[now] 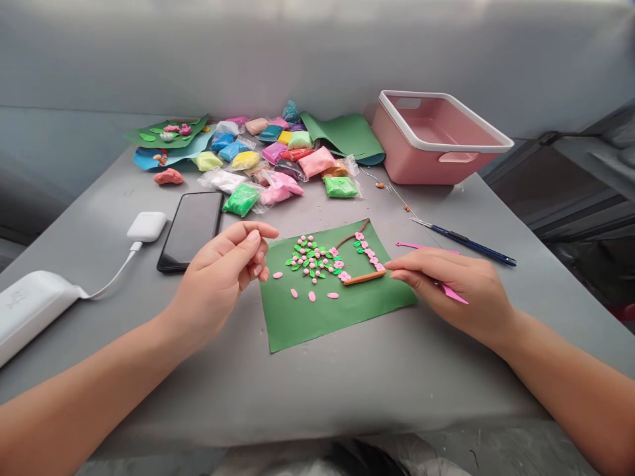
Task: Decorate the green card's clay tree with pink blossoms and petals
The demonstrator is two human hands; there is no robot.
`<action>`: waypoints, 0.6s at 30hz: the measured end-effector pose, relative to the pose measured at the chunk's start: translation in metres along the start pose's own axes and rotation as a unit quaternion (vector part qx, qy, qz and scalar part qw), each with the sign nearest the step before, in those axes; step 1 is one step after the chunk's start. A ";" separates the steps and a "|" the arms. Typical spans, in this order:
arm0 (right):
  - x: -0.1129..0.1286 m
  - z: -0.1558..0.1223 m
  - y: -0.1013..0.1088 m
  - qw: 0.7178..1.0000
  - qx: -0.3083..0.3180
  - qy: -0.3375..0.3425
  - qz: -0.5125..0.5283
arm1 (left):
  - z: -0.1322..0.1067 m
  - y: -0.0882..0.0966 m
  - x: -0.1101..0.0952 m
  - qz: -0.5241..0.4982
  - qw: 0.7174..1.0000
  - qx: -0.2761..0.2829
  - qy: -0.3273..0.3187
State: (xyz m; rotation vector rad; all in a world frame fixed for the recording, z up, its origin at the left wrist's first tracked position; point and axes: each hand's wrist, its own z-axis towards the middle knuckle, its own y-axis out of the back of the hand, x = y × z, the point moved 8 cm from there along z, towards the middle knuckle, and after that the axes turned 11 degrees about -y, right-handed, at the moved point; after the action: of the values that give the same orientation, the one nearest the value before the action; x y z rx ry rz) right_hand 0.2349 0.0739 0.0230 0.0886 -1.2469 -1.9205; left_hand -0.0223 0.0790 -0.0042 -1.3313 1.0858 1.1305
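A green paper sheet [342, 311] lies on the grey table [307, 390], decorated with small pink clay flowers and green leaves [315, 259] and an orange clay strip [364, 277]. My right hand [459, 287] rests at the sheet's right edge, fingers closed around a pink modelling tool [454, 292], fingertips touching the end of the orange strip. My left hand [225, 274] hovers at the sheet's left edge, its fingers curled in a pinch; what they hold is too small to see.
Several bags of coloured clay [278, 162] lie at the back, beside green and blue paper [347, 135]. A pink bin [436, 139] stands back right. A blue-handled tool [466, 243], another pink tool [421, 247], a black phone [191, 228], an earbud case [146, 226] and a white device [30, 307] lie around.
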 end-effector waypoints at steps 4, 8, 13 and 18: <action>-0.003 0.001 -0.004 0.999 0.038 -0.021 0.009 | 0.000 -0.001 0.000 0.003 1.000 -0.001 0.001; -0.001 0.002 -0.005 1.000 0.025 -0.009 0.013 | -0.001 -0.001 0.000 0.005 1.000 -0.002 0.004; -0.001 0.001 -0.007 0.999 0.036 0.002 0.001 | -0.002 -0.001 0.001 0.005 1.000 0.001 0.007; -0.003 0.001 -0.008 0.999 0.040 -0.015 0.008 | -0.002 -0.001 0.000 0.009 1.000 0.005 0.004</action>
State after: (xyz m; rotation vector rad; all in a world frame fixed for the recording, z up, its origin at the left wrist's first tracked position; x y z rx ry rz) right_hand 0.2317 0.0774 0.0163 0.0915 -1.3396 -1.8645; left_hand -0.0215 0.0771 -0.0040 -1.3207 1.1096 1.1329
